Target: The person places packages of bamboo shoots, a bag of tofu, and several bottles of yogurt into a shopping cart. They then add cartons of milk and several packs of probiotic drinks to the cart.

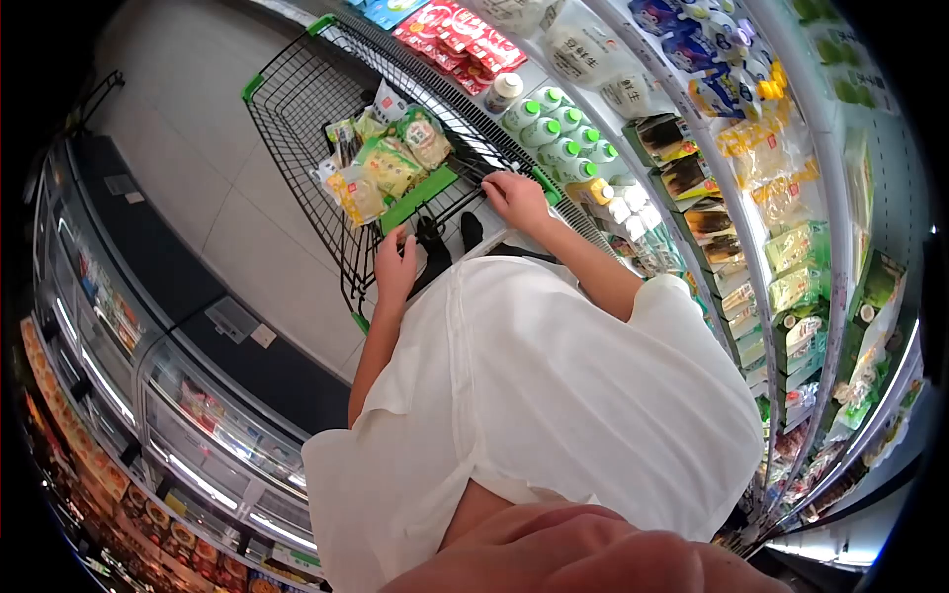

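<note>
A black wire shopping cart with green corners stands in front of me. My right hand is closed over its near edge, close to the green corner on the shelf side. My left hand is at the same near edge, further left, with its fingers bent around the bar and partly hidden. Between the hands and the basket is a green panel. Inside the cart, several bagged groceries lie in a heap, among them a green-and-yellow packet and a yellow-and-white packet.
To the right, a refrigerated shelf holds green-capped bottles, red packets and many bagged goods. Glass-topped freezers line the left side. Grey floor tiles run between them. My dark shoes show below the cart's edge.
</note>
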{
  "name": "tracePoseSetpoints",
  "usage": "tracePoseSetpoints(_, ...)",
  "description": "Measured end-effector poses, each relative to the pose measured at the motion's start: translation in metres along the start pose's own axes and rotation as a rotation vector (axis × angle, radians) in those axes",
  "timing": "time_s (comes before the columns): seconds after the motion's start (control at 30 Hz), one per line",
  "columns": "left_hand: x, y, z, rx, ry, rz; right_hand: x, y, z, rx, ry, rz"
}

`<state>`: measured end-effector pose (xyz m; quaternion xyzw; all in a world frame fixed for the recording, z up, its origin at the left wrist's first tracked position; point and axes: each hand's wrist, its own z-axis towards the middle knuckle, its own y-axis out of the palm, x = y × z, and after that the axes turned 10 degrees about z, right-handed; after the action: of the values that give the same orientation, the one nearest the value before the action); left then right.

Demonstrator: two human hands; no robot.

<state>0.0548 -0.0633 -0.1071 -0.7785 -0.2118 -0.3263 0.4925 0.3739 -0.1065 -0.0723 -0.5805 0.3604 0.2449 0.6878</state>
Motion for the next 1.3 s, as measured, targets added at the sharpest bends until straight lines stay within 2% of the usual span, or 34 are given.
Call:
tracePoseSetpoints(0.07,0.021,0.014,-0.008,-0.010,0.145,0.051,0.016,-0.009,-0.028,0.034,-0.047,-0.058)
tracePoseSetpoints(0.17,0.020,0.026,0.001,-0.100,0.230,0.173,0.026,-0.008,-0.040,-0.028,-0.174,-0.236)
tracePoseSetpoints(0.23,0.010,0.032,-0.003,-0.055,0.272,0.270,0.022,-0.005,-0.037,0.064,-0.160,-0.187)
tracePoseSetpoints(0.3,0.003,0.033,-0.001,0.025,0.416,0.411,0.021,-0.002,-0.033,0.058,-0.146,-0.181)
tracePoseSetpoints(0.6,0.000,0.006,0.035,-0.024,0.308,0.380,0.019,0.015,0.009,0.020,-0.152,-0.157)
tracePoseSetpoints(0.77,0.006,-0.022,0.070,0.013,0.300,0.398,0.014,0.034,0.050,0.060,-0.236,-0.101)
tracePoseSetpoints(0.93,0.005,-0.043,0.101,0.102,0.336,0.330,0.006,0.046,0.092,-0.017,-0.186,-0.109)
tracePoseSetpoints(1.0,0.000,-0.052,0.120,0.103,0.349,0.315,0.003,0.053,0.109,-0.021,-0.180,-0.112)
tracePoseSetpoints(1.07,-0.015,-0.060,0.137,0.048,0.271,0.345,0.001,0.061,0.124,-0.042,-0.167,-0.119)
tracePoseSetpoints(1.3,-0.027,-0.087,0.174,0.035,0.266,0.352,-0.014,0.075,0.165,-0.067,-0.141,-0.171)
